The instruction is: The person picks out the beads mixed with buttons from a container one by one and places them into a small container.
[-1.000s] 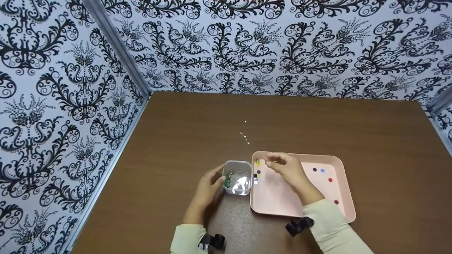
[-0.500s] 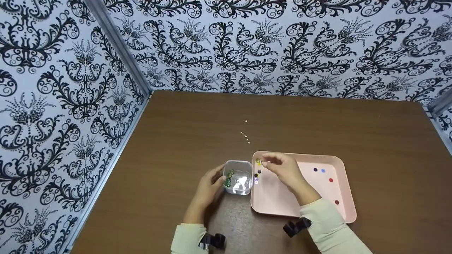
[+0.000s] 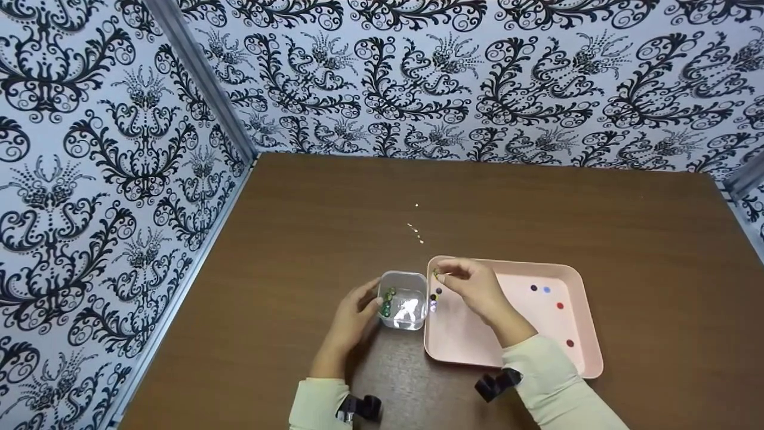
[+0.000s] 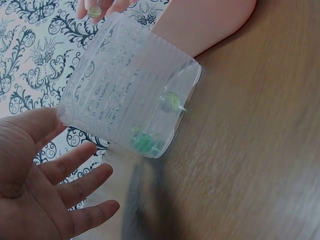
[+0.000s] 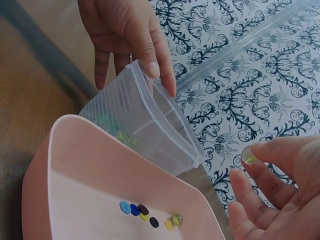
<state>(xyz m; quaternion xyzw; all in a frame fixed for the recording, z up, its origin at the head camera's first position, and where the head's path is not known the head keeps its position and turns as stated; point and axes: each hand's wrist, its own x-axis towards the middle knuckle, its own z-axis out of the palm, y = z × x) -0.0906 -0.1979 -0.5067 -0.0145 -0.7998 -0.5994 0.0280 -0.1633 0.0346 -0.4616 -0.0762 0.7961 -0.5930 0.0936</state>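
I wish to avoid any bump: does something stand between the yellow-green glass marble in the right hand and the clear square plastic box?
Nothing visible does. The right hand holds the marble, seemingly higher than the box, whose top is open; the left hand touches the box's opposite side.

head looks down; close wrist views share the box (image 4: 120,85).
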